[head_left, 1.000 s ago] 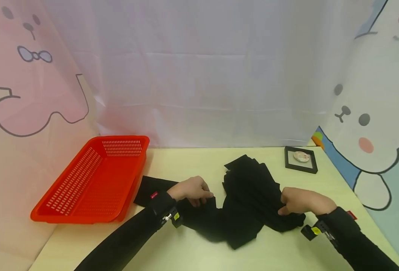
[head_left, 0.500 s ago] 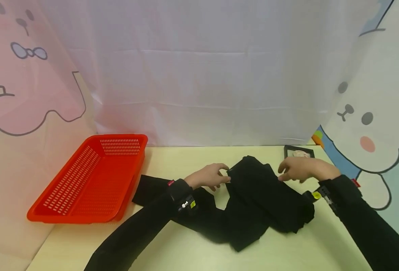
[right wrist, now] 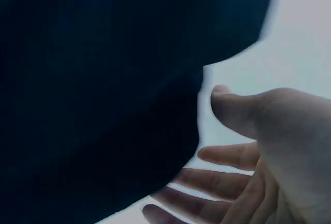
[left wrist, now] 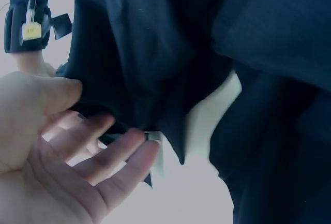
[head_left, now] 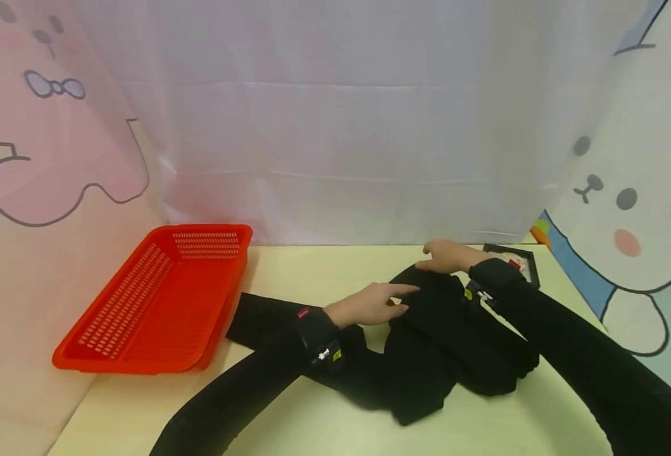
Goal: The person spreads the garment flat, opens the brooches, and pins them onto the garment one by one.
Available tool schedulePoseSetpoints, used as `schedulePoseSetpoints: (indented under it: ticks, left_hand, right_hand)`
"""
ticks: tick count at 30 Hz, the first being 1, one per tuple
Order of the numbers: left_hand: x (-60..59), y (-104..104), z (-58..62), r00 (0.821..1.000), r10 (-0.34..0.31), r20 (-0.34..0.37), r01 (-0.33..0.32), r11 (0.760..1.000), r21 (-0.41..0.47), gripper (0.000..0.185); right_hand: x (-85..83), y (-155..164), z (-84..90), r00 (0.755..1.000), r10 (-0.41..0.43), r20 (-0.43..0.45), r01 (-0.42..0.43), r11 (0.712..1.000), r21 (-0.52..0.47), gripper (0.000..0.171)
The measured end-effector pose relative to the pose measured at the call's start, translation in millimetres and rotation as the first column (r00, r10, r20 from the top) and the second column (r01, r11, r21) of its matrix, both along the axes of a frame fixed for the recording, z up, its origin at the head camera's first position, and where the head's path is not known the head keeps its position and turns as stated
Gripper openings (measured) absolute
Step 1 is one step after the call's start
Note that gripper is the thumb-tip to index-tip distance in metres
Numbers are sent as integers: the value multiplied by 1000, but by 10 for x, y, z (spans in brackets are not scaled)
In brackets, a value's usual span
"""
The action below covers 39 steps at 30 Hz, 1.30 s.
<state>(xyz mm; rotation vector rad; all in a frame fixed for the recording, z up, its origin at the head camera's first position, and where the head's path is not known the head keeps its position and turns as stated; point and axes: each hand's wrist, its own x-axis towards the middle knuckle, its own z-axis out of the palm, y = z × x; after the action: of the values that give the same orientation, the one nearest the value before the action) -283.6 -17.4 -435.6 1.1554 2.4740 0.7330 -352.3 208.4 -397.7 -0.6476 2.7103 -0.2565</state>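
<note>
A black garment [head_left: 455, 329] lies rumpled and partly folded on the pale yellow table [head_left: 313, 266], with one long strip trailing left toward the basket. My left hand [head_left: 378, 303] lies with straight fingers on the left edge of the folded part. In the left wrist view its palm [left wrist: 62, 151] is spread and the fingertips touch the cloth [left wrist: 155, 53]. My right hand [head_left: 445, 256] rests flat on the fold's far edge. The right wrist view shows that hand [right wrist: 258, 157] with fingers spread beside the dark cloth [right wrist: 103, 79], gripping nothing.
A red perforated plastic basket [head_left: 213, 229] sits at the table's left with nothing in it. A small black frame [head_left: 526, 263] lies at the back right, partly hidden behind my right wrist. Cartoon-printed curtains close off the back and sides.
Both hands have moved from the garment's near side to its far part. The cloth bundle is now folded more compactly. The right hand has shifted left along the far edge.
</note>
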Motion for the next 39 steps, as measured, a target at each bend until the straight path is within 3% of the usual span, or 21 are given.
schedulePoseSetpoints:
  ticks: [5, 10, 13, 18, 22, 24, 29, 34, 37, 39]
  left_hand:
    - [36, 35, -9, 993, -92, -70, 92, 996, 11, 47]
    - [76, 3, 15, 984, -151, -93, 152, 988, 9, 44]
    - [70, -58, 1, 983, -148, -109, 153, 987, 46, 43]
    - [19, -207, -85, 990, -80, -118, 92, 990, 106, 45]
    - [7, -310, -169, 995, -48, -85, 58, 991, 120, 44]
    - [15, -336, -225, 994, -62, -93, 73, 990, 119, 42]
    - [85, -316, -287, 983, -134, -123, 149, 981, 122, 40]
    - [182, -233, -280, 976, -159, -150, 177, 977, 116, 43]
    - [280, -181, -251, 973, -183, -139, 196, 977, 88, 46]
    - [344, -152, -225, 970, -207, -128, 216, 974, 63, 47]
  right_hand:
    - [-89, 44, -126, 999, -12, 47, 14, 999, -40, 50]
    - [-54, 65, -41, 991, -1, 131, 17, 993, -120, 39]
    - [9, 62, 68, 987, -20, 159, 49, 983, -178, 34]
    - [134, 101, 234, 977, -61, 204, 116, 956, -268, 30]
    - [271, 149, 299, 991, -14, 136, 50, 962, -270, 28]
    - [335, 174, 295, 996, -10, 87, 32, 966, -255, 25]
    - [436, 189, 246, 992, -123, 3, 119, 955, -272, 34]
    - [437, 138, 132, 966, -222, -136, 171, 935, -311, 37]
    - [413, 116, 56, 969, -226, -99, 188, 935, -302, 22]
    - [383, 94, 25, 976, -214, -24, 200, 940, -278, 29]
